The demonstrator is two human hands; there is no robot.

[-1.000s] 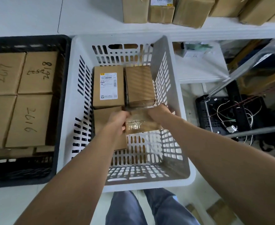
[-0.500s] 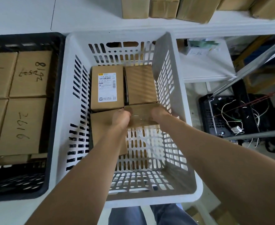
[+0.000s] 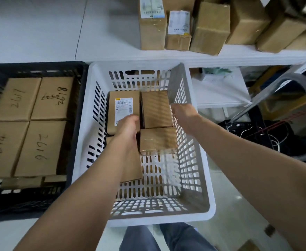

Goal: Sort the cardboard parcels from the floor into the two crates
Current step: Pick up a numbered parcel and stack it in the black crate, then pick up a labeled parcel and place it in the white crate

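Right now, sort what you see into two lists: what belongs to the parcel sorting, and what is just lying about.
Belongs to the job:
- white crate with its labelled parcel, plain parcel and taped parcel
- black crate with numbered parcels
- row of parcels beyond the crates

Lying about:
- black tray of wires
- metal tube frame
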